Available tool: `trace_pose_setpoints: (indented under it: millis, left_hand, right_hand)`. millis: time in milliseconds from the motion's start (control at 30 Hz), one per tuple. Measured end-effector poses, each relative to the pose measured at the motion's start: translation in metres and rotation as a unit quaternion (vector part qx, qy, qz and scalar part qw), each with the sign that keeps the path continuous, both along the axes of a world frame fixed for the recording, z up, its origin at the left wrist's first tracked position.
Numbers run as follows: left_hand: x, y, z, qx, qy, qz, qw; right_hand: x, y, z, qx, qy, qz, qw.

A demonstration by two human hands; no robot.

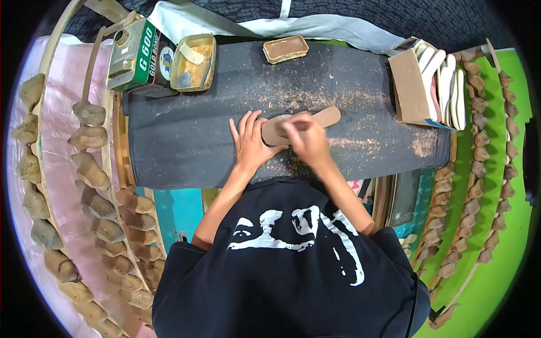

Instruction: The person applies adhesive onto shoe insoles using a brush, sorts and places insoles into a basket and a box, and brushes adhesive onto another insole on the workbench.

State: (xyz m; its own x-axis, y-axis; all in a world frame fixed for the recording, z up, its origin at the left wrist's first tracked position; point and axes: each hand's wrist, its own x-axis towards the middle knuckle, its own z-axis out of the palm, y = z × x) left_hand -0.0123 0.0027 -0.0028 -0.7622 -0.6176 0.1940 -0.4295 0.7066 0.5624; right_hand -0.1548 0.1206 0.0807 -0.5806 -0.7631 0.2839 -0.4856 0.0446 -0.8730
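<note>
Insole: tan | tabletop: dark grey — brown-speckled | shirt: black — white print

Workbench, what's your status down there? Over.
Left hand: fingers spread at one end of brown sole-shaped piece. Right hand: over its middle, blurred, grip unclear. Loose shavings scattered beyond.

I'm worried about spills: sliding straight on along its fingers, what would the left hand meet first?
The left hand would likely meet loose shavings first, then the white cloth beyond the bench; depth is unclear.
</note>
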Motion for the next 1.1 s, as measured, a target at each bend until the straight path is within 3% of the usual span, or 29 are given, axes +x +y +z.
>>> trace_pose_setpoints:
  millis: [33, 133, 200, 233, 333, 467, 500, 600, 733, 867, 933, 1033, 1100]
  left_hand:
    - [0.000, -0.001, -0.004, -0.012, -0.001, -0.001, 1.000]
    - [0.000, -0.001, -0.005, -0.019, -0.001, 0.001, 1.000]
    - [0.003, 0.000, -0.005, -0.015, 0.006, -0.004, 1.000]
    - [0.004, -0.001, -0.005, -0.018, 0.008, -0.007, 1.000]
    - [0.004, -0.001, -0.002, -0.022, -0.006, -0.007, 1.000]
    - [0.004, -0.001, 0.001, -0.017, -0.018, -0.010, 1.000]
    - [0.002, -0.002, 0.001, -0.015, -0.016, -0.008, 1.000]
    - [0.005, -0.004, 0.008, -0.012, -0.012, -0.019, 1.000]
    - [0.014, -0.010, 0.000, -0.026, 0.019, -0.044, 0.999]
    - [0.012, -0.013, -0.002, -0.009, 0.024, -0.037, 0.999]
    - [0.013, -0.013, -0.006, -0.004, 0.036, -0.038, 0.999]
    - [0.012, -0.013, -0.010, -0.014, 0.043, -0.039, 0.998]
    - [0.014, -0.012, -0.006, -0.014, 0.042, -0.041, 0.998]
  right_hand:
    - [0.005, -0.004, -0.026, 0.043, 0.079, 0.045, 0.995]
    - [0.009, -0.011, -0.032, 0.072, -0.017, 0.032, 0.997]
    - [-0.008, -0.007, -0.015, 0.072, 0.016, -0.023, 0.997]
    - [-0.018, 0.000, 0.004, 0.094, -0.035, -0.054, 0.993]
    - [-0.044, 0.025, 0.026, 0.030, 0.035, -0.176, 0.983]
    - [-0.065, 0.059, -0.049, 0.028, 0.080, -0.220, 0.972]
    - [-0.068, 0.060, -0.035, 0.057, 0.033, -0.221, 0.973]
    - [-0.083, 0.066, -0.017, 0.089, 0.077, -0.228, 0.967]
    - [-0.084, 0.061, -0.027, 0.062, 0.043, -0.311, 0.948]
    - [-0.023, 0.034, -0.042, 0.103, 0.260, -0.079, 0.957]
    - [0.018, 0.017, -0.033, 0.091, 0.270, -0.001, 0.959]
    - [0.024, 0.009, -0.038, 0.053, 0.166, 0.060, 0.983]
    - [-0.005, 0.015, -0.035, 0.131, -0.114, -0.038, 0.984]
